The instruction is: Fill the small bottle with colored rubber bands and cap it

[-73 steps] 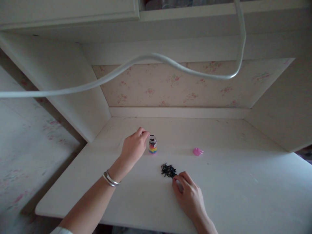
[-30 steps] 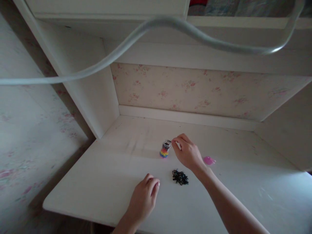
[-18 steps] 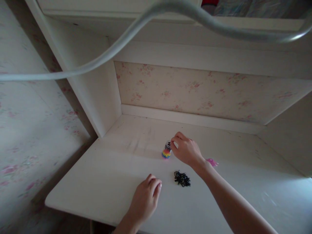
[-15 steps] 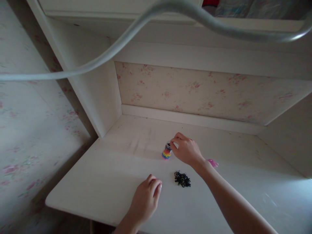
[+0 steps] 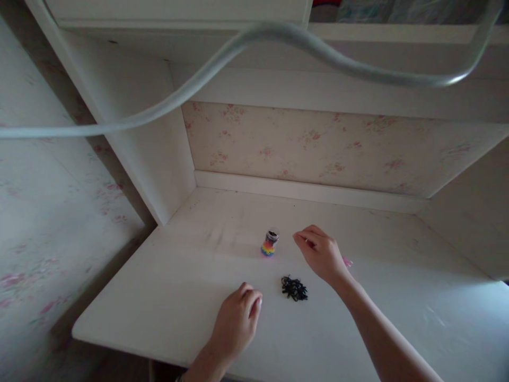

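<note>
My left hand (image 5: 237, 319) rests on the white tabletop, its fingers curled together; what they hold, if anything, is hidden. My right hand (image 5: 318, 249) is raised over the table with thumb and fingers pinched together, and nothing shows between the tips. To its left, apart from it, a small clear jar (image 5: 270, 243) stands upright, with rainbow-coloured stuff around its lower part and something black inside near the top. Between my hands lies a pile of small black elastic bands (image 5: 294, 288). Part of a pink object (image 5: 348, 262) shows behind my right wrist.
A pale cable (image 5: 178, 98) crosses the upper view in front of the shelf. White side panels and a back rail (image 5: 310, 190) enclose the tabletop (image 5: 159, 286). Its rounded front-left corner is at lower left, beside a flowered wall.
My right hand has moved right, away from the jar's mouth, uncovering the jar and covering more of the pink object. My left hand stays in place. The view has shifted slightly.
</note>
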Demonstrator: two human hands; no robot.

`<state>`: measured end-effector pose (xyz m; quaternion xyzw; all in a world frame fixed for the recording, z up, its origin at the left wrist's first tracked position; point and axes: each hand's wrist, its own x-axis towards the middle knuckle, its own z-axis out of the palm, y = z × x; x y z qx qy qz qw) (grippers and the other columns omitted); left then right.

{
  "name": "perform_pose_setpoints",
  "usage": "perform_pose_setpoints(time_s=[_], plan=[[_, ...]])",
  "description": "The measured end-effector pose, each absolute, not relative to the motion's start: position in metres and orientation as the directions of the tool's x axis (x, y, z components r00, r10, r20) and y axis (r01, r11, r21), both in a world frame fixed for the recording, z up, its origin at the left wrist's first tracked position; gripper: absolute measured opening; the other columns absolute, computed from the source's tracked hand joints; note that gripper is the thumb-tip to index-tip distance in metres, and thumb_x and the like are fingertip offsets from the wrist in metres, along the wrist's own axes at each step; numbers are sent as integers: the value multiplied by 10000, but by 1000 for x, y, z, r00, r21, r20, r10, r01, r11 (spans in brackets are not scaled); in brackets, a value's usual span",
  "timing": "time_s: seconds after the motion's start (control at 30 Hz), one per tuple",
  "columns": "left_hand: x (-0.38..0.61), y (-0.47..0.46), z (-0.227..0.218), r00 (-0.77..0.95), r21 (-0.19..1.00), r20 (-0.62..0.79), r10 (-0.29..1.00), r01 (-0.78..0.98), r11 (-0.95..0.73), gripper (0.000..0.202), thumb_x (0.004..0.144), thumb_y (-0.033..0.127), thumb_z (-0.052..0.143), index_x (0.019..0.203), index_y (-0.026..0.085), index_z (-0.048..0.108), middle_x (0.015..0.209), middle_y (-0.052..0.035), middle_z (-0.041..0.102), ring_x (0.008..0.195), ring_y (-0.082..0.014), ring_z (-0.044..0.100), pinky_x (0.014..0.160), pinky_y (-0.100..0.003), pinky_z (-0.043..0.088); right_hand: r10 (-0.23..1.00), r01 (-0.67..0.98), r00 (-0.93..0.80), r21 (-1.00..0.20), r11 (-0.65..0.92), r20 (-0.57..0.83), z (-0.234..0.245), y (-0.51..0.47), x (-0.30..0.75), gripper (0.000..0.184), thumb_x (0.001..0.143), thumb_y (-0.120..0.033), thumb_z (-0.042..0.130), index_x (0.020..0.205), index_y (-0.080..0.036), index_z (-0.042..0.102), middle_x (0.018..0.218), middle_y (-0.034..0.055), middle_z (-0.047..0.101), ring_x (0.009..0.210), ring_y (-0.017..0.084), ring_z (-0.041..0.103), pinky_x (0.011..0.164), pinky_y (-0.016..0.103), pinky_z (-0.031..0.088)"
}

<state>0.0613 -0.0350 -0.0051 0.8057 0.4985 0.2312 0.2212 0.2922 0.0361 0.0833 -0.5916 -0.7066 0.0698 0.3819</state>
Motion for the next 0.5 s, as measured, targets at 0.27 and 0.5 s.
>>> perform_pose_setpoints(time_s=[0.27, 0.5], plan=[[94, -36, 10, 459, 493, 51, 887, 760, -422, 102, 888, 217, 507, 904, 246, 604, 944, 1, 600, 810, -145, 597, 748, -249, 450, 941, 691, 125, -708, 145, 314, 12, -28, 306, 296, 913, -392, 488, 784, -198, 671, 816, 34, 599, 631, 123, 540, 583, 227, 416], [123, -23, 14, 445, 412, 9, 896, 814, -408, 169, 919, 247, 467, 1015, 242, 607, 974, -22, 606, 840, -154, 622, 711, -238, 456, 949, 780, 100, -616, 111, 298, -16, -69, 294, 233, 876, -416, 536, 915, -225, 665, 934, 45, 590, 642, 125, 565, 577, 230, 473]])
